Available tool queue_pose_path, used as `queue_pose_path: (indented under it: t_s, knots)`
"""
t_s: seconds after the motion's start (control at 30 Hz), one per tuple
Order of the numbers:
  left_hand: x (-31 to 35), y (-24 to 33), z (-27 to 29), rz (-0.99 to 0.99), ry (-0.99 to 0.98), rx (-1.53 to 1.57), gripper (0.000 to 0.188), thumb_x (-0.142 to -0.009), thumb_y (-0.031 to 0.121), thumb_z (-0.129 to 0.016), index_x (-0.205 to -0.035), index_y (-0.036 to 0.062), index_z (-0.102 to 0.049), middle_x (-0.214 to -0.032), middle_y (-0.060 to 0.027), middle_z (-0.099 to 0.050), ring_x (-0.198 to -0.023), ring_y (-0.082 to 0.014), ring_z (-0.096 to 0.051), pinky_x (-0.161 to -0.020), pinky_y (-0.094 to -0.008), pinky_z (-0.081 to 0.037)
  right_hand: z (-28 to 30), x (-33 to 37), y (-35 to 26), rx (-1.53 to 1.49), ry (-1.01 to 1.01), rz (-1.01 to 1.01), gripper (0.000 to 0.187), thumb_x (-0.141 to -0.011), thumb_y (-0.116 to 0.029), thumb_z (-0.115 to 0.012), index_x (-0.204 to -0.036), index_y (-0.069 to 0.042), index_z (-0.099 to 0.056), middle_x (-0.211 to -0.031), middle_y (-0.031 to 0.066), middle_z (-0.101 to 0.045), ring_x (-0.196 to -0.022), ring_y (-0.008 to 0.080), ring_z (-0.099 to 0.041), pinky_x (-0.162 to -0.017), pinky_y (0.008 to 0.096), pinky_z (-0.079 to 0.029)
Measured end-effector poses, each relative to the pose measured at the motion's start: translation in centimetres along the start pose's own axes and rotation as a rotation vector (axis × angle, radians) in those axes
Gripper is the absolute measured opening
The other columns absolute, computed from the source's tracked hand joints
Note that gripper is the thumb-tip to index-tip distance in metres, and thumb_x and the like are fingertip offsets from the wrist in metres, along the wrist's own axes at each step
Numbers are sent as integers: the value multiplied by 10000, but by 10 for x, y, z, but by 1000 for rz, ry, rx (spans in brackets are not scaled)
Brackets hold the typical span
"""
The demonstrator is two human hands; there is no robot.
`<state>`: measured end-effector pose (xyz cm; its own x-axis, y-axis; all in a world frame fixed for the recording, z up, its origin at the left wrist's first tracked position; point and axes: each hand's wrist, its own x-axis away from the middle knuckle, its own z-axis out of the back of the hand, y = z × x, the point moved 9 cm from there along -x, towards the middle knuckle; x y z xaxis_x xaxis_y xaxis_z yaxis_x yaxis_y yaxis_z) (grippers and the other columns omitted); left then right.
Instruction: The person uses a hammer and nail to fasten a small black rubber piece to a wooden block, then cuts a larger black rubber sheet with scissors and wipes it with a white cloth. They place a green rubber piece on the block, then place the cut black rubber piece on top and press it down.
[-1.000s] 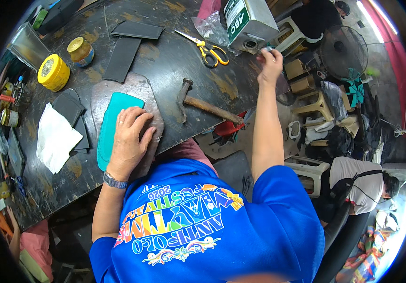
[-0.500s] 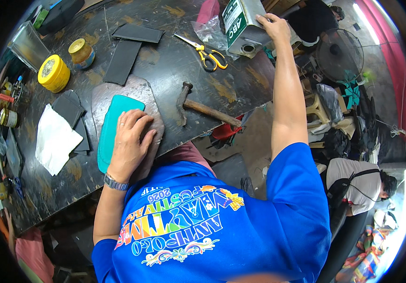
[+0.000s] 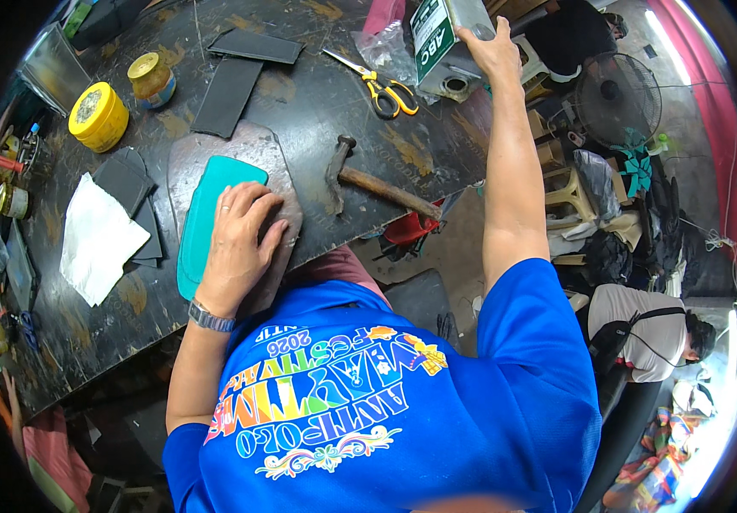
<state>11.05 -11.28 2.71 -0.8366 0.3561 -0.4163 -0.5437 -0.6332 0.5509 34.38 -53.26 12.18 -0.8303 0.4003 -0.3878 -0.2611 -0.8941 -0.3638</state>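
My left hand [image 3: 242, 229], wearing a ring and a wristwatch, lies over a teal sole-shaped piece [image 3: 201, 227] with a stitched-looking outline. Its fingers are loosely bent and slightly apart, resting on the piece and on the grey-brown slab [image 3: 272, 158] beneath. Far to the right, my right hand [image 3: 495, 58] is stretched out to a rectangular metal can [image 3: 462, 64] with a green and white label. Thumb and forefinger are spread against the can's edge; the other fingers are partly hidden. Right of the slab lies a hammer [image 3: 377, 186] with a wooden handle.
Yellow-handled scissors [image 3: 383, 88] and black strips [image 3: 230, 94] lie farther back. To the left are a yellow tub [image 3: 99, 118], a jar [image 3: 152, 81], white cloth or paper [image 3: 101, 244] and black pieces [image 3: 124, 181]. A fan [image 3: 616, 101] and a seated person [image 3: 642, 329] are off the table, right.
My right hand has shifted its fingers on the can: they lay over its top edge and now thumb and forefinger spread apart. My left hand stays on the teal piece.
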Motion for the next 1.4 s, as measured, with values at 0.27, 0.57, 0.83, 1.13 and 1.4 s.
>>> queue_pose_path:
  t_s: [0.27, 0.57, 0.83, 1.13, 1.4]
  knots:
    - [0, 1, -2, -5, -25, -30, 330, -809, 84, -743, -1124, 27, -662, -1211, -151, -600, -1208, -365, -534, -1072, -463, -399, 56, 100, -13, -239, 342, 298, 864, -827, -561, -733, -1480, -85, -429, -1248, 241, -605, -1266, 397, -517, -1036, 462, -439]
    - [-1, 0, -3, 1, -26, -22, 331, -812, 95, -740, -1128, 34, -661, -1192, -143, -597, -1197, -357, -537, -1110, -515, -361, -51, 173, 45, -406, -276, -68, 592, -866, -179, -732, -1412, -66, -534, -675, 72, -648, -511, 122, -561, -479, 267, -428]
    - [0, 0, -1, -8, -7, -22, 327, -810, 84, -739, -1123, 30, -662, -1198, -146, -599, -1206, -356, -532, -1111, -488, -364, -111, 150, 55, -966, -699, -519, 448, -894, -154, -725, -1225, -89, -430, -697, 84, -630, -450, 76, -469, -420, 244, -336]
    - [0, -1, -1, 0, -11, -1, 333, -805, 89, -743, -1122, 31, -660, -1197, -148, -597, -1211, -357, -530, -1104, -483, -368, -124, 146, 68, -1047, -828, -544, 356, -924, -104, -679, -1187, -48, -447, -747, 130, -653, -460, 91, -483, -428, 278, -363]
    - [-2, 1, 0, -13, -18, -10, 326, -813, 86, -739, -1125, 32, -664, -1204, -148, -597, -1203, -358, -536, -1093, -478, -380, -125, 160, 63, -1851, -665, -724, 71, -910, -44, -660, -944, -5, -612, -867, 134, -665, -597, 127, -558, -511, 253, -402]
